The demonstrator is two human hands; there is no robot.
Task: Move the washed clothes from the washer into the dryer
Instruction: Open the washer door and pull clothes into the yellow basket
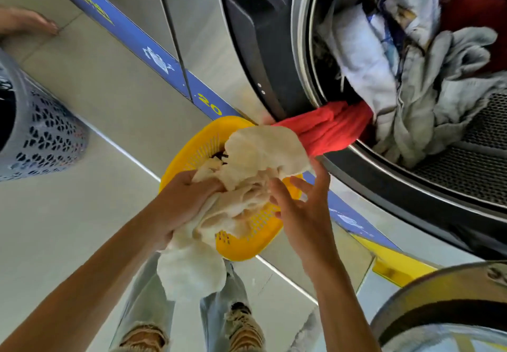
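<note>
**Left grip bunched in the cream cloth, right hand loose beside it**

My left grip (189,198) has its fingers curled into a wad of the cream cloth (258,170), pinching it above the yellow basket (241,244). My right hand (299,206) has relaxed, spread fingers; the fingertips sit at the cloth's right edge, and I cannot tell whether they touch it.

The cloth runs on a long diagonal: one lobe hangs down below my left wrist toward my knees, the other billows up and to the right, toward the drum opening (411,77). That opening lies up and to the right of both hands, and my right hand is the nearer one. The red garment (326,129) droops over the drum's lip, just beside the cloth's upper lobe. More clothes, a grey garment (439,82) among them, are heaped inside the drum.

Both forearms reach forward from the bottom of view, left wrist rolled palm-down, right palm turned inward. I judge the cloth must travel up-right, led by its upper lobe.
</note>
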